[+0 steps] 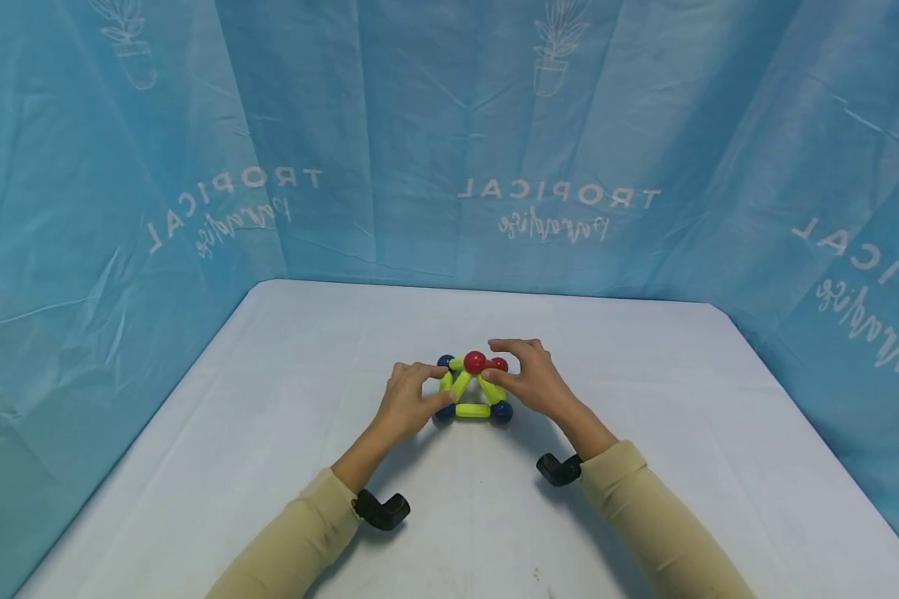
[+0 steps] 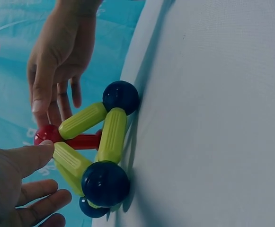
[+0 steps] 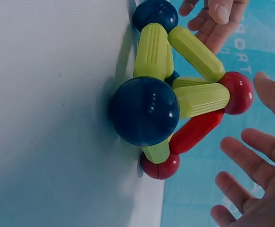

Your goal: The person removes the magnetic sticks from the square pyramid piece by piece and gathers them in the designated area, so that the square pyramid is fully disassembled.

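Note:
A small frame of magnetic rods and balls stands on the white table, made of yellow-green rods (image 1: 473, 411) with dark blue balls (image 3: 145, 111) at its base. At the top sits a red ball (image 1: 475, 362), joined by a red rod (image 3: 195, 132) to a lower red ball (image 3: 160, 165). My left hand (image 1: 408, 399) is at the left side, thumb and fingers spread around the near-left corner. On the other side, my right hand (image 1: 537, 381) has its thumb close to the top red ball, a narrow gap between them in the right wrist view. Neither hand grips anything.
The white table (image 1: 270, 399) extends around the frame. Blue printed curtains (image 1: 434, 150) hang along its back and both sides. Black wrist mounts (image 1: 382, 509) stick out inward from both beige sleeves (image 1: 300, 532).

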### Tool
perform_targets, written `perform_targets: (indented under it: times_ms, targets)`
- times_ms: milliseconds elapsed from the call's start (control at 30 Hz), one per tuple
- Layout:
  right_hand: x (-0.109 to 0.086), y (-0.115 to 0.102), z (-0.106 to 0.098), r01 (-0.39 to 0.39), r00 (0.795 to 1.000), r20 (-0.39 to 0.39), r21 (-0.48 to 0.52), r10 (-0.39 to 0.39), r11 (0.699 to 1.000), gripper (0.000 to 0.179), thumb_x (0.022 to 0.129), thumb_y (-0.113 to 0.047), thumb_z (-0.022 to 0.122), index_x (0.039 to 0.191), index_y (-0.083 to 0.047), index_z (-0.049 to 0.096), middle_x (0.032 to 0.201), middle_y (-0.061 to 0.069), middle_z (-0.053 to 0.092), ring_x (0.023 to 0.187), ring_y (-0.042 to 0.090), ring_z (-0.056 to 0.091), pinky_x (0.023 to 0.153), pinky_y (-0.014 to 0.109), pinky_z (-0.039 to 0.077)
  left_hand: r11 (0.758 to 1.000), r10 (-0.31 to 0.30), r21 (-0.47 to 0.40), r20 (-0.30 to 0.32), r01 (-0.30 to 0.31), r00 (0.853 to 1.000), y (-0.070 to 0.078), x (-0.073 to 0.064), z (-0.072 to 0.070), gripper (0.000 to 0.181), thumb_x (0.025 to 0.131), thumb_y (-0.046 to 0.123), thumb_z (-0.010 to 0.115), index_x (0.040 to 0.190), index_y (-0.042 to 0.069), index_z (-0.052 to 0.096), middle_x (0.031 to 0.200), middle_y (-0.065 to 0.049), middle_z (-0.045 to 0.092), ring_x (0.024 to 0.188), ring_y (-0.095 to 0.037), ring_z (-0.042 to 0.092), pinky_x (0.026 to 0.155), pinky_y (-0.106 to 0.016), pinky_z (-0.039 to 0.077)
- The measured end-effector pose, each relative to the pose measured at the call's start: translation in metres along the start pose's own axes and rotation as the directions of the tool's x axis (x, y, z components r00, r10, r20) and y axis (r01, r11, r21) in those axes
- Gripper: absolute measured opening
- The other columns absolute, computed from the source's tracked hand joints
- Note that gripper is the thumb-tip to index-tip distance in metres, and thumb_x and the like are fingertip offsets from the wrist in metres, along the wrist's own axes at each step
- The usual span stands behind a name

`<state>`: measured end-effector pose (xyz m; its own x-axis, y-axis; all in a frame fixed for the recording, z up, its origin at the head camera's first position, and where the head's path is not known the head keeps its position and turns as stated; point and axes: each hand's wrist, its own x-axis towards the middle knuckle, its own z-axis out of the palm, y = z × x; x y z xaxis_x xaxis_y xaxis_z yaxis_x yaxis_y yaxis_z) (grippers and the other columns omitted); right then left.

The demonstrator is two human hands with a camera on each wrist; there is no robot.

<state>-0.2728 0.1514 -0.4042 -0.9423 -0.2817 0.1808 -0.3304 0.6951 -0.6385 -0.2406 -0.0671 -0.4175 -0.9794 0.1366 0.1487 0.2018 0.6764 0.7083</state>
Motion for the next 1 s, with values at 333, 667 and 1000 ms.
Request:
perform_targets:
  times_ms: [333, 667, 1000]
  targets:
    - [0.007, 0.001, 0.006, -0.007, 0.999, 0.041, 0.074, 0.004, 0.997, 0.051, 0.085, -0.043, 0.067, 0.129, -0.020, 0.057, 0.132, 0.004, 0.055, 0.125, 0.031, 0.041, 0.096, 0.053, 0.041, 0.996, -0.027, -0.087, 0.009, 0.028, 1.000, -0.005, 0.006, 0.009, 0.037, 0.085, 0.028, 0.069, 0.118, 0.015, 0.065, 0.118, -0.006, 0.061, 0.108, -0.022, 0.046, 0.087, -0.042, 0.043]
    - [0.016, 0.004, 0.010, 0.018, 0.998, 0.061, 0.084, -0.024, 0.996, 0.048, 0.085, -0.044, 0.066, 0.127, -0.022, 0.059, 0.127, 0.004, 0.057, 0.120, 0.030, 0.044, 0.093, 0.050, 0.044, 0.985, -0.070, -0.156, 0.026, 0.073, 0.997, -0.006, 0.007, 0.015, 0.033, 0.085, 0.028, 0.069, 0.116, 0.017, 0.067, 0.115, -0.008, 0.056, 0.110, -0.025, 0.048, 0.079, -0.036, 0.046]
    - [0.018, 0.005, 0.011, 0.030, 0.996, 0.081, 0.097, -0.038, 0.995, 0.045, 0.086, -0.042, 0.065, 0.127, -0.024, 0.060, 0.121, 0.004, 0.057, 0.112, 0.027, 0.046, 0.087, 0.043, 0.046, 0.983, -0.045, -0.180, 0.014, 0.047, 0.999, -0.010, 0.010, 0.022, 0.030, 0.086, 0.026, 0.069, 0.113, 0.016, 0.068, 0.108, -0.006, 0.060, 0.104, -0.023, 0.048, 0.072, -0.027, 0.042]
